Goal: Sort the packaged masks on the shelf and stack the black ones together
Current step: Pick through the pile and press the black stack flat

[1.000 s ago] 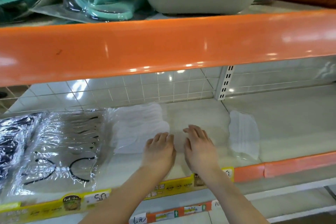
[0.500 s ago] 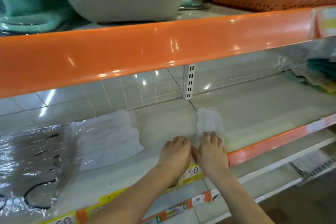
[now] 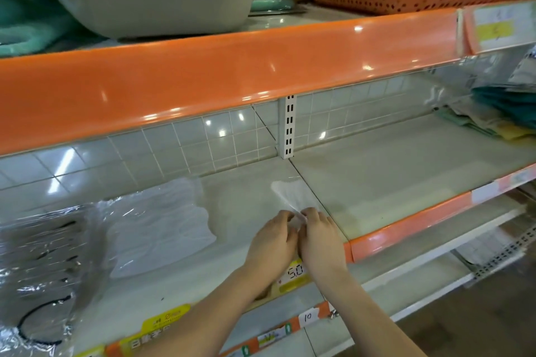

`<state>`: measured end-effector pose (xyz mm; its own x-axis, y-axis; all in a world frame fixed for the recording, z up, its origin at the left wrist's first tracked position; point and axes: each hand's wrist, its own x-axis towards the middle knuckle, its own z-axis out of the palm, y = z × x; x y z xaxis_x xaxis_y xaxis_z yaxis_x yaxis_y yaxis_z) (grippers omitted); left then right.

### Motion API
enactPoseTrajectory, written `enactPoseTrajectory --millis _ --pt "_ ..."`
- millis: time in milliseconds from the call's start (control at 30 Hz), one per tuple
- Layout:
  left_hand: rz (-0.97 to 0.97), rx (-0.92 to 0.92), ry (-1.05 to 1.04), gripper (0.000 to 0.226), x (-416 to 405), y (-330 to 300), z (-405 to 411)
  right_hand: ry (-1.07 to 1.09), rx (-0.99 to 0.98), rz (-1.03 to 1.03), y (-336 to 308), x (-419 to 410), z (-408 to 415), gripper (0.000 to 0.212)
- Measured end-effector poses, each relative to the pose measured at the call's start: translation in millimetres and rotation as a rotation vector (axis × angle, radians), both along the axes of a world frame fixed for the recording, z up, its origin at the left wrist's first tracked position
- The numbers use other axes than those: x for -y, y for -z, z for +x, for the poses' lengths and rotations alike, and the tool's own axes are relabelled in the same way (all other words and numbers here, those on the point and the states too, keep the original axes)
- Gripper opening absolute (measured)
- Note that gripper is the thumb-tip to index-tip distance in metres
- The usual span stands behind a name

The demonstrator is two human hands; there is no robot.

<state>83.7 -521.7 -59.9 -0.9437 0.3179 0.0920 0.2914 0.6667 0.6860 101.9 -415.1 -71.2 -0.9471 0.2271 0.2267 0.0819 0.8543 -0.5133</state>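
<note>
**Both hands pinch a white packaged mask at the shelf's front**

The left hand [image 3: 271, 243] and right hand [image 3: 319, 238] meet side by side near the front edge of the shelf [image 3: 377, 182], fingers curled together on the near end of a small white mask packet [image 3: 290, 193], which lies on the shelf beside the seam between two panels. To the left lies a larger white mask pack [image 3: 162, 223], apart from the hands. Further left, at the frame's edge, clear-wrapped black masks [image 3: 43, 269] rest on the same shelf, touching the larger white pack.
</note>
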Motion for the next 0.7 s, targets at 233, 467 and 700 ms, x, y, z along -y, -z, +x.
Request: enactPoseTrajectory --millis 233,467,700 --pt "0.539 0.373 -0.375 0.018 14 -3 -10 -0.016 -0.089 -0.671 -26 16 14 0.021" --pt "0.954 0.477 -0.641 0.05 74 -9 -23 -0.101 0.083 -1.12 -32 15 10 0.02" --pt "0.94 0.194 -0.784 0.007 129 -20 2 -0.077 0.234 -1.301 -30 32 -2 0.04"
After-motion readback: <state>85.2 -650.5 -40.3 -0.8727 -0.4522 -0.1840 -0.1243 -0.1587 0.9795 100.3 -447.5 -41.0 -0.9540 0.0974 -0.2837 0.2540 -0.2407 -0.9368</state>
